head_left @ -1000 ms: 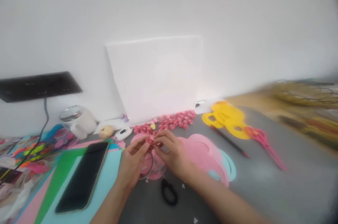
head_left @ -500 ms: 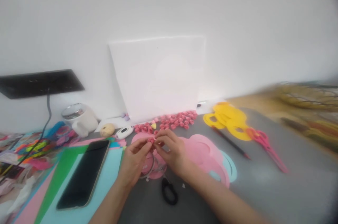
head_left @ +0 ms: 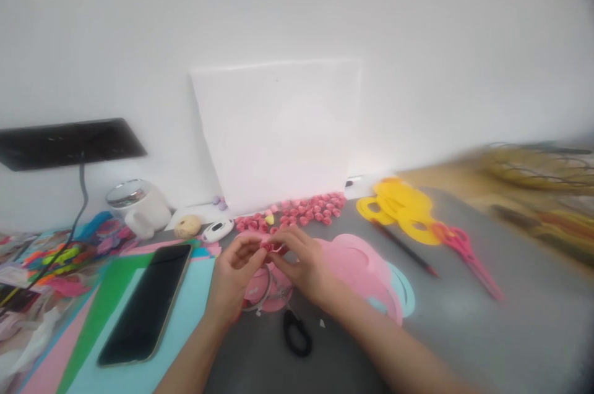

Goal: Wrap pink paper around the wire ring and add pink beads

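Note:
A small rolled pink paper flower [head_left: 267, 247] is pinched between the fingertips of my left hand [head_left: 237, 270] and my right hand [head_left: 304, 258]. Both hands are closed around it, close together. Beneath them lie cut pink paper pieces [head_left: 355, 264] and a roll of clear tape [head_left: 260, 298]. Black-handled scissors [head_left: 297, 333] rest just in front of my hands, their blades partly over the pink paper. Behind my fingers, many finished pink paper flowers [head_left: 315, 208] are gathered in a heap, with one small yellow piece [head_left: 270, 219] among them.
At left are a phone [head_left: 148, 301] on coloured paper sheets [head_left: 185, 320], a white mug [head_left: 142, 211] and a white glue gadget-like device [head_left: 218, 231]. A white board [head_left: 278, 134] leans on the wall. Right: yellow paper cutouts [head_left: 401, 202], a pencil [head_left: 406, 248], pink scissors [head_left: 468, 258].
My fingers have shifted slightly around the pink paper flower, which is turned a little and looks darker now. The view has tilted marginally; other things stay in place.

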Tool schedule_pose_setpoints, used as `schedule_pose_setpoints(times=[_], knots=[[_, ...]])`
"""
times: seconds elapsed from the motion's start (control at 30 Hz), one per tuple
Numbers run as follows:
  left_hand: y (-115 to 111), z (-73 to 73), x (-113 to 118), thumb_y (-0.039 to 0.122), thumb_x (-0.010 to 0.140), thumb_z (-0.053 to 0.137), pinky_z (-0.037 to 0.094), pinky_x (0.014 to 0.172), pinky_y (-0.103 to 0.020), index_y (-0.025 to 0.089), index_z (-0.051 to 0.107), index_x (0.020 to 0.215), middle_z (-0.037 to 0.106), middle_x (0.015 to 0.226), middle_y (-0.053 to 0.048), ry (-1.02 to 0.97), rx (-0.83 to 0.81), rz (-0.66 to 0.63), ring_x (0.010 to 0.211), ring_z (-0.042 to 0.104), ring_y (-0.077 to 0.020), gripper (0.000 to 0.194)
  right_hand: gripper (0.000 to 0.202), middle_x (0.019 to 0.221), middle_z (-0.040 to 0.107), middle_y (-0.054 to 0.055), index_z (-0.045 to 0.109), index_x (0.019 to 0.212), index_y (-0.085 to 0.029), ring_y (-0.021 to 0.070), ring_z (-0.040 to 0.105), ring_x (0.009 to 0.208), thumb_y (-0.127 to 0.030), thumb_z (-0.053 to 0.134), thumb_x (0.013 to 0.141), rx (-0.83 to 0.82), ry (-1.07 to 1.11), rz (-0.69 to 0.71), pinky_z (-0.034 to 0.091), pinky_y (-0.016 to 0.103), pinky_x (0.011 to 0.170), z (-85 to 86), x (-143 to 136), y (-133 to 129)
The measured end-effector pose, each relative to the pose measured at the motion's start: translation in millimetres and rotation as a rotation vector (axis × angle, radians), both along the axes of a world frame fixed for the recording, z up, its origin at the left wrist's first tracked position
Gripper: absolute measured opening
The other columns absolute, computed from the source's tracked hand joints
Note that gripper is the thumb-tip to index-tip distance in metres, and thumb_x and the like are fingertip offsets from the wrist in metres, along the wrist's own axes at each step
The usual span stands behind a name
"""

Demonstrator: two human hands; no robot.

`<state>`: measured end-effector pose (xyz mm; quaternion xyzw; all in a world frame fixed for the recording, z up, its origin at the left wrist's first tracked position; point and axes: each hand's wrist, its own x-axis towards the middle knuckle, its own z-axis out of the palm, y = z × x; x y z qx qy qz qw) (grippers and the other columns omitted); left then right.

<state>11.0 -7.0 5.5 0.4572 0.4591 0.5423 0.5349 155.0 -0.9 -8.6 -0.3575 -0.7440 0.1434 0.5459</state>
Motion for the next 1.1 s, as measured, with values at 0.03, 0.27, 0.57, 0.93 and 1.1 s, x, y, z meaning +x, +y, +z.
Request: schedule_pose_setpoints(times=[0.03, 0.27, 0.57, 0.93, 1.1], knots=[[0.0, -0.4, 0.2, 0.026, 0.064, 0.073, 0.05, 0.063, -0.023, 0.016, 0.067, 0.079, 0.067, 0.076, -0.004, 0.012, 0.011, 0.01, 0.073, 0.061, -0.0163, 0.018, 0.011, 0.085, 0.059, 0.005, 0.057, 0.093, -0.019, 0.0107, 0.059, 0.066, -0.019, 0.053, 0.083, 0.004, 0.009, -0.004, 0.053, 0.023, 0.06, 0.6, -0.2, -0.5], [0.1, -4.3, -2.0, 0.03, 0.067, 0.071, 0.049, 0.064, -0.024, 0.017, 0.069, 0.082, 0.068, 0.079, -0.005, 0.056, 0.018, 0.002, 0.07, 0.06, -0.0153, 0.02, 0.013, 0.084, 0.059, 0.005, 0.059, 0.093, -0.019, 0.0118, 0.06, 0.068, -0.016, 0.054, 0.082, 0.026, 0.023, -0.005, 0.053, 0.023, 0.061, 3.0, -2.5, -0.8], [0.5, -1.6, -0.1, 0.032, 0.065, 0.073, 0.048, 0.064, -0.024, 0.016, 0.071, 0.081, 0.069, 0.08, -0.006, 0.028, -0.002, 0.017, 0.072, 0.06, -0.0167, 0.022, 0.012, 0.085, 0.059, 0.005, 0.058, 0.091, -0.019, 0.0118, 0.06, 0.067, -0.015, 0.055, 0.08, 0.012, 0.048, -0.013, 0.053, 0.024, 0.061, 3.8, -2.8, -2.0], [1.1, -4.9, -2.6, 0.032, 0.066, 0.072, 0.048, 0.063, -0.024, 0.018, 0.072, 0.082, 0.069, 0.076, -0.004, 0.095, -0.015, 0.019, 0.069, 0.059, -0.016, 0.021, 0.016, 0.087, 0.06, 0.005, 0.059, 0.097, -0.02, 0.0116, 0.06, 0.069, -0.015, 0.055, 0.082, 0.024, 0.036, 0.018, 0.053, 0.023, 0.062, 3.2, -1.9, -1.6], [1.4, -1.8, -1.5, 0.032, 0.066, 0.072, 0.046, 0.059, -0.022, 0.018, 0.07, 0.08, 0.067, 0.075, -0.003, 0.088, -0.008, 0.005, 0.065, 0.057, -0.0134, 0.021, 0.022, 0.091, 0.062, 0.006, 0.06, 0.101, -0.022, 0.0143, 0.061, 0.08, -0.014, 0.055, 0.082, 0.048, 0.027, 0.043, 0.053, 0.025, 0.069, 2.2, -1.3, -1.2]])
